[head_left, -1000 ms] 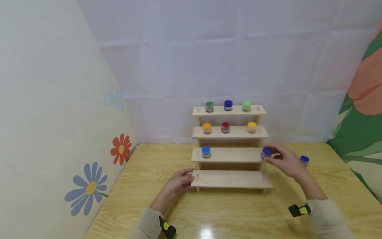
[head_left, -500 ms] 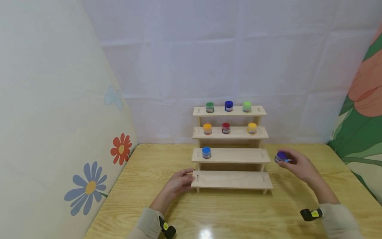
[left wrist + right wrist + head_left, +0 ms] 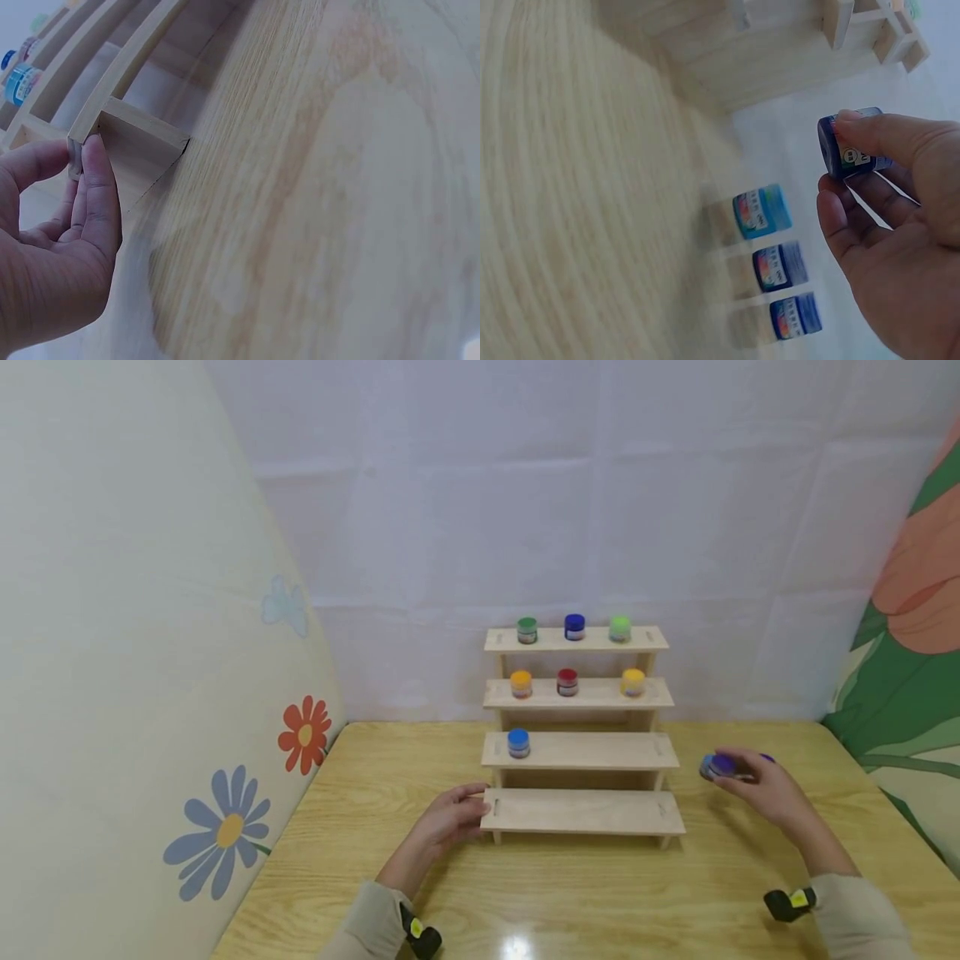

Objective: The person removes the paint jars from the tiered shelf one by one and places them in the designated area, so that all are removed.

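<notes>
My right hand [image 3: 761,787] pinches a dark blue paint jar [image 3: 849,146] between thumb and fingers, raised off the table right of the shelf. Beyond it, a light blue jar [image 3: 761,212] and two dark blue jars [image 3: 780,266] stand in a row on the table; in the head view the hand and held jar partly cover them. With thumb and fingertips, my left hand [image 3: 447,817] grips the left end of the lowest board of a four-step wooden display shelf [image 3: 585,810]. One blue jar [image 3: 518,743] sits at the left of the second step from the bottom.
On the top step are green, dark blue and light green jars [image 3: 620,628]. The step below carries orange, dark red and yellow jars [image 3: 633,682]. A white cloth [image 3: 480,527] hangs behind the wooden table [image 3: 570,893]; printed panels flank it.
My right hand has carried the dark blue jar away from the right end of the second-lowest step, rightward and down toward the jars on the table. The left hand stays put.
</notes>
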`<action>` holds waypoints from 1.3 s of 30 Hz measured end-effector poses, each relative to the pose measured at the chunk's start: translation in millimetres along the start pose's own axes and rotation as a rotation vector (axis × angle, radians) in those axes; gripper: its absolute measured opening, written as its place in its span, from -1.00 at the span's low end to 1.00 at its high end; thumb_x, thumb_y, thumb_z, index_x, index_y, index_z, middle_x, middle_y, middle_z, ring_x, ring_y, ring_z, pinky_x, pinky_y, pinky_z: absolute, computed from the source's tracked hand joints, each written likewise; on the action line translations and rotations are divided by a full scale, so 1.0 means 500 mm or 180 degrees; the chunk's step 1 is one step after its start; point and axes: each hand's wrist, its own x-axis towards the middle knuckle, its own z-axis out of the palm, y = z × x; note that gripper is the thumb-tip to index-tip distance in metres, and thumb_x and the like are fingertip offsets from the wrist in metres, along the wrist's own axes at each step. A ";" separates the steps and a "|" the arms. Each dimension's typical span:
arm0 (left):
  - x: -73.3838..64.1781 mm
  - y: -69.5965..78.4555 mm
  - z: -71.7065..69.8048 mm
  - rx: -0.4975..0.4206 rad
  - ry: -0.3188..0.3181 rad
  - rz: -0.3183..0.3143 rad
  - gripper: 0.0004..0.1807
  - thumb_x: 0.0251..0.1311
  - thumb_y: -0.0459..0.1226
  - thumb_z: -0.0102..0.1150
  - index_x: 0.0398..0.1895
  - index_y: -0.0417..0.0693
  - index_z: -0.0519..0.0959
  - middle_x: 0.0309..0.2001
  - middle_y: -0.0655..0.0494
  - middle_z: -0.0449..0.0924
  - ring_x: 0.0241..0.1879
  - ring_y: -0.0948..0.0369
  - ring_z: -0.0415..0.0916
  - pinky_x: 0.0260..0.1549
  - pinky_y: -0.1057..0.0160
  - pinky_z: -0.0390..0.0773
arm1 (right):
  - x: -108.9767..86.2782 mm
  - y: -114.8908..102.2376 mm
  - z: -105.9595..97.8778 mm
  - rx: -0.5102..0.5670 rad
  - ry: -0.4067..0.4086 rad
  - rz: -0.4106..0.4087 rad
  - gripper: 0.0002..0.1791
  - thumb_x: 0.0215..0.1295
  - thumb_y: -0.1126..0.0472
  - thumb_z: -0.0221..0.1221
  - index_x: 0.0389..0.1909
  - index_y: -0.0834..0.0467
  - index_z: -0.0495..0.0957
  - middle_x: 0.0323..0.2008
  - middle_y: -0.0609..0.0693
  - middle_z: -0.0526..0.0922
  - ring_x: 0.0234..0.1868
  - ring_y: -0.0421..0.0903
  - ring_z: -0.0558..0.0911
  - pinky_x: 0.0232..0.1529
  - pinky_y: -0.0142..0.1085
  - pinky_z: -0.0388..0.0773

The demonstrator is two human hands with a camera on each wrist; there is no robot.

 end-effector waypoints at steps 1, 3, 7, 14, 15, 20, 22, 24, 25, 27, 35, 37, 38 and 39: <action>0.000 0.000 0.000 -0.0001 0.0003 -0.0004 -0.39 0.35 -0.37 0.18 0.43 -0.34 0.30 -0.03 -0.06 0.63 -0.24 0.20 0.64 -0.34 0.27 0.63 | -0.001 0.004 0.000 0.0000 -0.0010 0.0019 -0.43 0.45 0.19 0.22 0.34 0.40 0.36 0.16 0.50 0.48 0.11 0.40 0.54 -0.16 -0.43 0.53; -0.001 0.000 0.000 -0.0004 0.0013 -0.0014 -0.39 0.35 -0.37 0.18 0.43 -0.34 0.31 -0.04 -0.05 0.63 -0.24 0.21 0.64 -0.34 0.27 0.63 | -0.002 0.015 0.001 -0.0041 -0.0036 0.0059 -0.43 0.45 0.19 0.22 0.34 0.40 0.37 0.15 0.49 0.49 0.10 0.40 0.54 -0.15 -0.39 0.54; -0.002 0.001 0.001 -0.0011 0.0024 -0.0023 -0.40 0.35 -0.37 0.19 0.42 -0.34 0.31 -0.05 -0.04 0.63 -0.24 0.21 0.63 -0.32 0.27 0.63 | -0.004 0.033 0.003 -0.0110 -0.0099 0.0163 -0.41 0.45 0.16 0.22 0.34 0.43 0.35 0.12 0.50 0.51 0.11 0.42 0.54 -0.06 -0.12 0.61; -0.001 -0.002 -0.001 -0.0013 -0.0020 -0.0052 -0.39 0.34 -0.37 0.20 0.42 -0.33 0.31 -0.02 -0.06 0.62 -0.21 0.19 0.64 -0.30 0.26 0.64 | -0.009 0.056 0.016 -0.0155 -0.0191 0.0362 -0.35 0.44 0.11 0.24 0.35 0.45 0.33 0.16 0.53 0.46 0.14 0.43 0.51 0.10 0.24 0.49; -0.001 -0.002 -0.001 -0.0010 -0.0025 -0.0063 -0.39 0.33 -0.37 0.19 0.42 -0.33 0.31 -0.01 -0.07 0.62 -0.21 0.19 0.64 -0.29 0.27 0.64 | -0.009 0.058 0.017 -0.0161 -0.0190 0.0373 -0.35 0.43 0.10 0.24 0.34 0.45 0.34 0.16 0.53 0.46 0.14 0.43 0.51 0.11 0.25 0.48; -0.001 0.002 0.000 -0.0035 -0.0031 -0.0074 -0.40 0.33 -0.38 0.19 0.42 -0.32 0.33 -0.01 -0.07 0.61 -0.20 0.18 0.64 -0.30 0.28 0.64 | -0.004 0.067 0.022 -0.0220 -0.0203 0.0330 -0.38 0.42 0.11 0.25 0.31 0.44 0.38 0.14 0.55 0.47 0.12 0.45 0.52 0.11 0.29 0.45; -0.001 0.003 0.000 -0.0050 -0.0028 -0.0071 -0.40 0.33 -0.39 0.19 0.41 -0.33 0.33 -0.02 -0.06 0.61 -0.21 0.19 0.63 -0.32 0.28 0.63 | -0.002 0.070 0.024 -0.0229 -0.0223 0.0293 -0.40 0.42 0.14 0.26 0.31 0.44 0.39 0.14 0.56 0.47 0.12 0.46 0.52 0.11 0.30 0.44; -0.002 0.004 0.000 -0.0066 -0.0025 -0.0075 -0.41 0.33 -0.39 0.19 0.41 -0.33 0.33 -0.04 -0.05 0.60 -0.22 0.20 0.63 -0.33 0.29 0.63 | -0.001 0.072 0.026 -0.0285 -0.0253 0.0277 -0.42 0.41 0.15 0.26 0.30 0.42 0.40 0.14 0.58 0.46 0.13 0.49 0.51 0.10 0.31 0.44; -0.001 0.004 0.000 -0.0067 -0.0027 -0.0069 -0.41 0.33 -0.40 0.19 0.41 -0.34 0.33 -0.05 -0.04 0.60 -0.23 0.20 0.63 -0.34 0.30 0.63 | -0.001 0.072 0.027 -0.0295 -0.0262 0.0269 -0.43 0.41 0.16 0.26 0.29 0.42 0.41 0.14 0.58 0.47 0.13 0.50 0.50 0.10 0.32 0.44; -0.001 0.004 -0.001 -0.0069 -0.0034 -0.0061 -0.41 0.33 -0.40 0.18 0.41 -0.34 0.32 -0.05 -0.04 0.60 -0.23 0.20 0.63 -0.34 0.30 0.63 | 0.000 0.073 0.029 -0.0325 -0.0271 0.0269 -0.44 0.40 0.16 0.27 0.28 0.41 0.43 0.15 0.58 0.46 0.14 0.52 0.49 0.10 0.33 0.44; -0.003 0.003 -0.001 -0.0027 -0.0059 -0.0074 -0.40 0.34 -0.37 0.20 0.42 -0.31 0.33 -0.03 -0.04 0.60 -0.22 0.19 0.63 -0.34 0.30 0.64 | -0.001 0.069 0.028 -0.0339 -0.0270 0.0216 -0.43 0.37 0.16 0.29 0.27 0.40 0.44 0.14 0.54 0.49 0.13 0.50 0.50 0.08 0.31 0.46; -0.004 0.003 -0.002 -0.0025 -0.0067 -0.0064 -0.40 0.34 -0.37 0.20 0.42 -0.31 0.32 -0.03 -0.04 0.60 -0.22 0.20 0.63 -0.34 0.30 0.64 | -0.002 0.060 0.021 -0.0316 -0.0244 0.0178 -0.42 0.40 0.13 0.28 0.28 0.41 0.42 0.14 0.51 0.50 0.11 0.45 0.52 0.05 0.24 0.51; -0.004 0.003 -0.002 -0.0025 -0.0072 -0.0058 -0.40 0.34 -0.37 0.19 0.42 -0.32 0.32 -0.02 -0.04 0.59 -0.22 0.20 0.63 -0.34 0.30 0.64 | -0.002 0.054 0.017 -0.0296 -0.0208 0.0150 -0.43 0.41 0.13 0.27 0.28 0.41 0.42 0.14 0.48 0.51 0.11 0.41 0.54 0.03 0.18 0.54; -0.004 0.003 -0.002 -0.0034 -0.0070 -0.0067 -0.40 0.34 -0.37 0.19 0.43 -0.31 0.32 -0.03 -0.04 0.59 -0.22 0.20 0.63 -0.34 0.31 0.63 | -0.001 0.045 0.013 -0.0269 -0.0163 0.0119 -0.43 0.43 0.12 0.25 0.29 0.41 0.42 0.15 0.46 0.52 0.10 0.35 0.55 0.03 0.08 0.57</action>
